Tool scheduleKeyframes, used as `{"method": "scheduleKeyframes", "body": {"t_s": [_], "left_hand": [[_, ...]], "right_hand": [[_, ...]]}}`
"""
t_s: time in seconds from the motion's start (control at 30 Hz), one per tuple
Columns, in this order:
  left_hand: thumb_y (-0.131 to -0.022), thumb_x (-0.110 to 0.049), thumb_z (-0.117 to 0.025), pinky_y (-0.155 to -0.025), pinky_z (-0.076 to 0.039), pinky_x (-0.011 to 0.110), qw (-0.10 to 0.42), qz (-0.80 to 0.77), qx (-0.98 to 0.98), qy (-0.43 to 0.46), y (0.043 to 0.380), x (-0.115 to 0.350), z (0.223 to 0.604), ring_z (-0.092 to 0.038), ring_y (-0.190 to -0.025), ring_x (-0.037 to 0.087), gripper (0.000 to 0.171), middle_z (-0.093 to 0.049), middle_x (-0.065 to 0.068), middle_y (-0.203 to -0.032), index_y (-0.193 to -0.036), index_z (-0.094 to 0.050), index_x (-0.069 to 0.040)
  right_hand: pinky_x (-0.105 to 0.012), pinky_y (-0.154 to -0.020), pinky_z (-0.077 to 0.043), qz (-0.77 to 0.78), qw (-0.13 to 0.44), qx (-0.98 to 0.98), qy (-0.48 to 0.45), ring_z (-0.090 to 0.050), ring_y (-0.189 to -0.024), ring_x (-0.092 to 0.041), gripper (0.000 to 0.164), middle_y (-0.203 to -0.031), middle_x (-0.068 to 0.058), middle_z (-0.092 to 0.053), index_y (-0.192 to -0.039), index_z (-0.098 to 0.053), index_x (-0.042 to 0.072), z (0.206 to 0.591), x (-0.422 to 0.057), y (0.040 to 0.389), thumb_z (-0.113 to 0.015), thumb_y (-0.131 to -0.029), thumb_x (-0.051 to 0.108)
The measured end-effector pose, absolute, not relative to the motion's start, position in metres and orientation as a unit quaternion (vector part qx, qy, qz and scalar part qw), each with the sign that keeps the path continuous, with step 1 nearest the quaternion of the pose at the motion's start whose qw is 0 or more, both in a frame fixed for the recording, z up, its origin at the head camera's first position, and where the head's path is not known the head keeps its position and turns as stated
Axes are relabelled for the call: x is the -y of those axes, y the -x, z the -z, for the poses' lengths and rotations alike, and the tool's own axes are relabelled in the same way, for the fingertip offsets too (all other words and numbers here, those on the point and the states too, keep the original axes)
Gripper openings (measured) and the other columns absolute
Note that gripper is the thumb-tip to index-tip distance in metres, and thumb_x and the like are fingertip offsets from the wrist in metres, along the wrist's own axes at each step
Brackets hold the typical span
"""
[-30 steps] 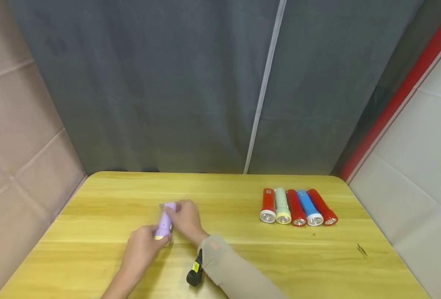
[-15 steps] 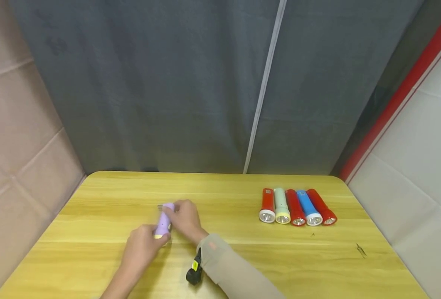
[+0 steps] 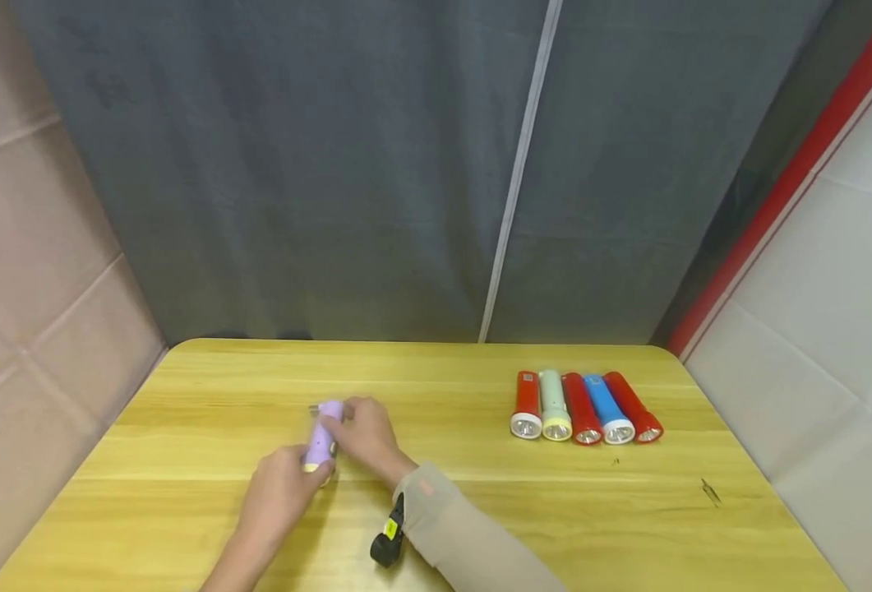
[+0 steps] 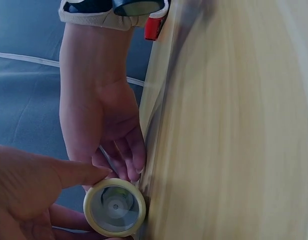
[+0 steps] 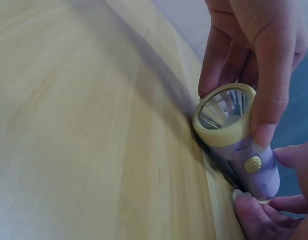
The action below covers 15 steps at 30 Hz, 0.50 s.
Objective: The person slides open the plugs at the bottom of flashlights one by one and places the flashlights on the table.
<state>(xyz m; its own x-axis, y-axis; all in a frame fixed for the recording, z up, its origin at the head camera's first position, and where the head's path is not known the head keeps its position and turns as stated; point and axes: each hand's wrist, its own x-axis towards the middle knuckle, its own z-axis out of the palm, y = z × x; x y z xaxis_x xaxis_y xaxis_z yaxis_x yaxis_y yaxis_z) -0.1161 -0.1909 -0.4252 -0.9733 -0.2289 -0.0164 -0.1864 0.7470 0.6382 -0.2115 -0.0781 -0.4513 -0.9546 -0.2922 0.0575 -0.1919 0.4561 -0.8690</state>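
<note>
The purple flashlight (image 3: 322, 441), taken as landmark, is held over the table (image 3: 184, 419); whether it touches the wood cannot be told. Its yellow-rimmed lens end (image 5: 233, 136) is gripped by the left hand (image 3: 280, 483), with thumb and fingers closed around it. Its tail is pinched by the right hand (image 3: 367, 429), with little gap left between thumb and fingers. Beside the tail, on the left, small prongs (image 3: 313, 409) are seen. Well to the right of the landmark, a row of five flashlights (image 3: 581, 404) is laid. Since the earlier views, almost nothing has been changed: both grips have been kept, so the handling is judged to be unfinished.
</note>
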Motion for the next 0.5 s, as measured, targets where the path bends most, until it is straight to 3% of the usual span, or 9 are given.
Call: {"method": "scheduleKeyframes", "body": {"t_s": [0.1,0.2,0.3,0.5], "left_hand": [[-0.089,-0.025,-0.075,-0.04,-0.034,0.021,0.037,0.335,0.935,-0.107,0.115,0.19,0.425,-0.043,-0.047,0.013,0.04,-0.058,0.003,-0.061,-0.108,-0.071,0.009],[-0.09,-0.027,-0.075,-0.039,-0.035,0.021,0.032,0.339,0.934,-0.107,0.114,0.189,0.425,-0.044,-0.047,0.013,0.041,-0.059,0.003,-0.061,-0.11,-0.071,0.009],[-0.091,-0.029,-0.074,-0.039,-0.036,0.02,0.024,0.344,0.932,-0.107,0.114,0.189,0.425,-0.045,-0.046,0.013,0.041,-0.06,0.003,-0.061,-0.109,-0.071,0.008],[-0.092,-0.033,-0.072,-0.042,-0.039,0.025,0.014,0.339,0.934,-0.11,0.112,0.196,0.424,-0.048,-0.05,0.015,0.047,-0.06,0.003,-0.063,-0.113,-0.069,0.009]], "right_hand": [[-0.032,-0.077,-0.059,0.492,0.051,-0.857,0.143,-0.069,-0.09,-0.019,0.048,-0.112,-0.014,-0.074,-0.121,-0.069,0.001,0.451,0.071,0.21,-0.073,-0.089,0.037],[-0.042,-0.089,-0.059,0.476,0.056,-0.865,0.149,-0.068,-0.109,-0.029,0.059,-0.123,-0.017,-0.07,-0.133,-0.062,0.002,0.451,0.06,0.207,-0.073,-0.089,0.041],[-0.042,-0.088,-0.06,0.457,0.059,-0.874,0.157,-0.068,-0.11,-0.03,0.06,-0.124,-0.016,-0.07,-0.136,-0.06,0.005,0.446,0.046,0.206,-0.073,-0.09,0.041],[-0.029,-0.073,-0.059,0.455,0.063,-0.874,0.157,-0.072,-0.1,-0.024,0.058,-0.121,-0.012,-0.072,-0.137,-0.059,0.008,0.426,0.015,0.207,-0.073,-0.092,0.04]]}}
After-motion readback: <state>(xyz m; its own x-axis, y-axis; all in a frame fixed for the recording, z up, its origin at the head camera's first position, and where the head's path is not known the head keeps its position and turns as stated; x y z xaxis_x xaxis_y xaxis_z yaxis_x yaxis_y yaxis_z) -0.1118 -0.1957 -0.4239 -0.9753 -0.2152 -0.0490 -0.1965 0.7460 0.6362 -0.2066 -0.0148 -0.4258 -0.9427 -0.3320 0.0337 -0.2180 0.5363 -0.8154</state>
